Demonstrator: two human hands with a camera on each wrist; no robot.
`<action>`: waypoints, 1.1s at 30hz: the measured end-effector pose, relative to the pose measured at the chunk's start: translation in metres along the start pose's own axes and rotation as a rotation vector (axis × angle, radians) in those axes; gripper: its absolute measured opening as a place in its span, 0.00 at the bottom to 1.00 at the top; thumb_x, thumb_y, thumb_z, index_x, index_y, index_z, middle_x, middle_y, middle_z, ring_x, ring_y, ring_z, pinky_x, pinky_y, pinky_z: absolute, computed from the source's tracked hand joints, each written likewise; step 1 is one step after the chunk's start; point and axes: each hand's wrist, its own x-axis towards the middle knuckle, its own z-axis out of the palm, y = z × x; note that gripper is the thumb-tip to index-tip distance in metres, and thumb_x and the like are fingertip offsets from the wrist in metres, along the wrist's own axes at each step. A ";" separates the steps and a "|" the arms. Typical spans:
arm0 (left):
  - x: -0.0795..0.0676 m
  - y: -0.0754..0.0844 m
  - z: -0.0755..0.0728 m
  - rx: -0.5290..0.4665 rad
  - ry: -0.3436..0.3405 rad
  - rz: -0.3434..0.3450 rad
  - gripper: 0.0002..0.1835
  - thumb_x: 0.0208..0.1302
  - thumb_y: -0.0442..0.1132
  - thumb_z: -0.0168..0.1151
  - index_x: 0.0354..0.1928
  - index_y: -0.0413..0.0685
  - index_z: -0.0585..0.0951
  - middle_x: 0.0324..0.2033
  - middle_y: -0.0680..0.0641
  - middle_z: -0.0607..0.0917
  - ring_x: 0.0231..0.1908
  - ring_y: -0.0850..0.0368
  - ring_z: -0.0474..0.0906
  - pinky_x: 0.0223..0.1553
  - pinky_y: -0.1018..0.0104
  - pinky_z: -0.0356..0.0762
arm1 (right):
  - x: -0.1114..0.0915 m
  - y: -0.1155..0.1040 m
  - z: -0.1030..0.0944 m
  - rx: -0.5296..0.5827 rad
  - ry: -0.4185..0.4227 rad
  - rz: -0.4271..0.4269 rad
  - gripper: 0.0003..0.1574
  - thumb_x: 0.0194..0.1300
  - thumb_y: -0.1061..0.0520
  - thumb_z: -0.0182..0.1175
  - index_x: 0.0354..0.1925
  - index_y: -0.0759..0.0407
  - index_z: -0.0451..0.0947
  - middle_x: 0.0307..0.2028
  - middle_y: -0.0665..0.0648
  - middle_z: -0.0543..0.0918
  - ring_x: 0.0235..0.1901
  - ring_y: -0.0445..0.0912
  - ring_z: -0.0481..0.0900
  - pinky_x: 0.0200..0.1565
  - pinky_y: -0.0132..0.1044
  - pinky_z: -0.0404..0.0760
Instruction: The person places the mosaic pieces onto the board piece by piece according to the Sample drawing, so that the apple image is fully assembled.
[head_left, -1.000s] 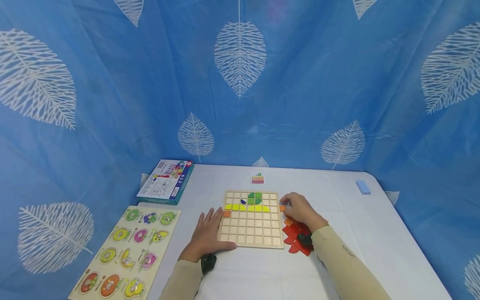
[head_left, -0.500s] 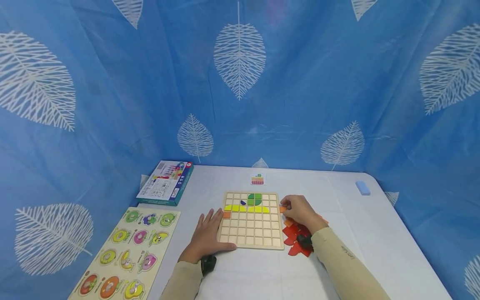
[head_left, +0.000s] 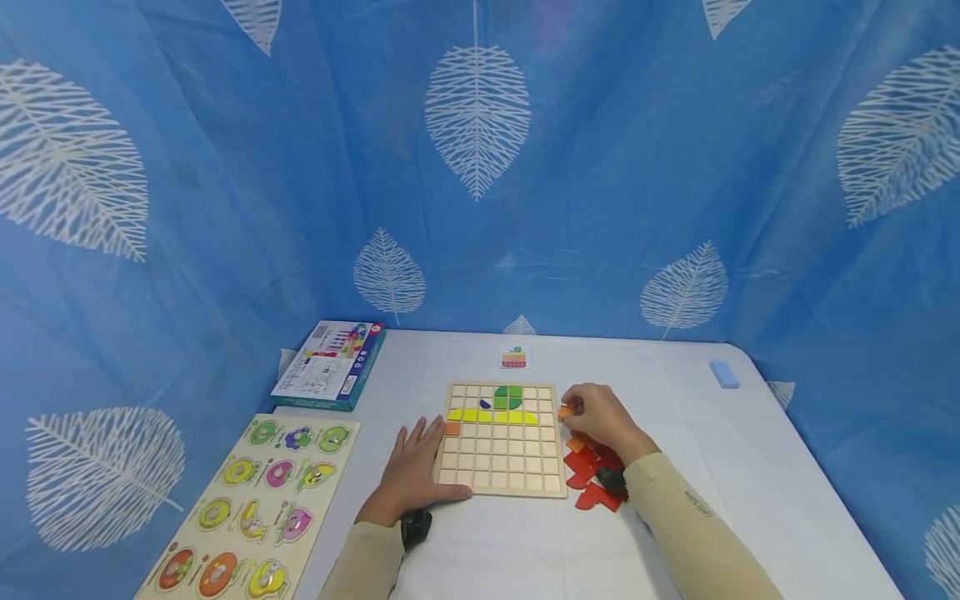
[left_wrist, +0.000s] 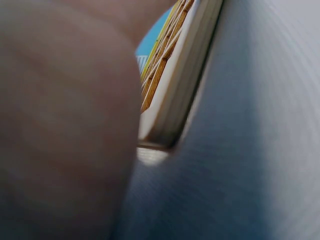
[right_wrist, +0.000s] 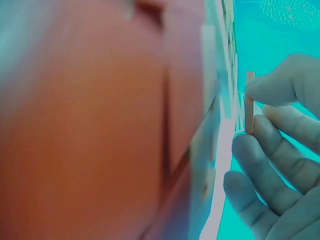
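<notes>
A wooden grid board [head_left: 502, 457] lies mid-table with green, yellow, dark blue and orange tiles in its upper rows. My left hand [head_left: 411, 471] rests at the board's left side, fingers spread, thumb along the front edge. In the left wrist view, a blurred part of that hand covers much of the board [left_wrist: 172, 82]. Just beyond the board's right edge, my right hand [head_left: 606, 418] pinches a small orange tile [head_left: 566, 412]. The right wrist view shows the tile [right_wrist: 249, 107] edge-on between thumb and fingertips. Below this hand lies a pile of red and orange tiles [head_left: 581, 462].
A small picture card [head_left: 515, 357] lies behind the board. To the left are a boxed set [head_left: 326, 362] and a fruit puzzle board [head_left: 258, 500]. A light blue block [head_left: 724, 374] sits at the back right. Blue leaf-patterned cloth [head_left: 480, 267] hangs around the table.
The pinched orange tile has shifted and tilted slightly in my right hand, beside the board's right edge. My left hand has stayed in place.
</notes>
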 end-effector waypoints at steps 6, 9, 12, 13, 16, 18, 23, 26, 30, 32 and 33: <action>0.000 0.000 0.000 -0.008 0.006 0.002 0.72 0.39 0.82 0.72 0.82 0.46 0.62 0.80 0.45 0.61 0.81 0.42 0.46 0.78 0.40 0.34 | 0.002 -0.012 0.006 0.073 -0.003 -0.090 0.14 0.60 0.65 0.74 0.46 0.61 0.88 0.39 0.51 0.83 0.37 0.46 0.80 0.43 0.43 0.85; 0.001 -0.001 0.001 -0.013 0.004 0.007 0.72 0.39 0.82 0.72 0.82 0.47 0.62 0.80 0.45 0.61 0.81 0.42 0.45 0.78 0.40 0.34 | 0.004 -0.021 0.013 0.087 -0.018 -0.108 0.13 0.62 0.64 0.75 0.46 0.60 0.88 0.39 0.50 0.83 0.36 0.45 0.79 0.43 0.42 0.85; 0.001 -0.002 0.003 -0.012 0.006 0.008 0.73 0.38 0.83 0.71 0.82 0.47 0.62 0.80 0.46 0.61 0.81 0.43 0.45 0.78 0.40 0.34 | 0.006 -0.030 0.023 0.095 -0.026 -0.138 0.13 0.62 0.64 0.75 0.46 0.60 0.88 0.39 0.50 0.83 0.36 0.44 0.79 0.42 0.41 0.84; 0.001 -0.002 0.003 -0.011 0.006 0.008 0.73 0.38 0.83 0.71 0.82 0.47 0.62 0.80 0.46 0.61 0.81 0.43 0.45 0.78 0.40 0.34 | 0.007 -0.034 0.026 0.096 -0.027 -0.155 0.13 0.62 0.64 0.75 0.46 0.60 0.88 0.38 0.50 0.84 0.36 0.43 0.79 0.42 0.41 0.85; 0.001 -0.003 0.004 -0.010 0.008 0.007 0.73 0.38 0.84 0.70 0.82 0.47 0.62 0.80 0.46 0.61 0.81 0.42 0.45 0.78 0.40 0.34 | 0.008 -0.044 0.036 0.101 -0.039 -0.191 0.13 0.62 0.65 0.76 0.45 0.60 0.88 0.39 0.50 0.84 0.36 0.42 0.79 0.41 0.41 0.84; 0.001 -0.004 0.004 -0.012 0.008 0.009 0.73 0.38 0.83 0.70 0.82 0.47 0.62 0.80 0.45 0.62 0.81 0.42 0.46 0.78 0.40 0.35 | 0.009 -0.051 0.042 0.104 -0.054 -0.216 0.13 0.62 0.64 0.76 0.46 0.60 0.88 0.39 0.51 0.85 0.36 0.42 0.80 0.42 0.41 0.84; 0.000 -0.003 0.002 -0.003 -0.001 0.007 0.73 0.39 0.83 0.70 0.82 0.47 0.61 0.80 0.46 0.61 0.81 0.42 0.45 0.78 0.40 0.33 | 0.012 -0.068 0.054 0.102 -0.105 -0.266 0.14 0.64 0.62 0.76 0.48 0.61 0.88 0.40 0.50 0.85 0.38 0.42 0.81 0.43 0.41 0.85; 0.000 -0.002 0.002 -0.005 0.001 0.013 0.72 0.39 0.83 0.71 0.82 0.46 0.62 0.80 0.45 0.61 0.81 0.41 0.46 0.78 0.39 0.34 | 0.012 -0.076 0.059 0.089 -0.133 -0.285 0.16 0.65 0.61 0.76 0.50 0.62 0.88 0.39 0.48 0.85 0.39 0.41 0.82 0.44 0.40 0.85; -0.001 -0.001 0.000 -0.008 -0.002 0.019 0.72 0.40 0.82 0.72 0.82 0.45 0.63 0.80 0.44 0.62 0.80 0.40 0.47 0.78 0.39 0.34 | 0.014 -0.085 0.066 0.086 -0.160 -0.303 0.17 0.65 0.61 0.75 0.51 0.64 0.88 0.38 0.49 0.85 0.38 0.40 0.81 0.43 0.38 0.85; 0.000 -0.001 0.000 -0.003 -0.006 0.014 0.72 0.40 0.82 0.72 0.82 0.46 0.62 0.80 0.44 0.62 0.80 0.41 0.46 0.78 0.39 0.34 | 0.015 -0.089 0.069 0.074 -0.171 -0.317 0.16 0.65 0.61 0.75 0.51 0.64 0.88 0.38 0.50 0.85 0.37 0.40 0.81 0.42 0.38 0.84; 0.000 -0.001 0.000 -0.001 -0.008 0.011 0.72 0.40 0.83 0.71 0.82 0.46 0.62 0.80 0.45 0.61 0.81 0.42 0.46 0.78 0.40 0.33 | 0.016 -0.091 0.070 0.065 -0.174 -0.323 0.16 0.65 0.61 0.76 0.51 0.64 0.88 0.39 0.51 0.86 0.37 0.40 0.81 0.43 0.38 0.84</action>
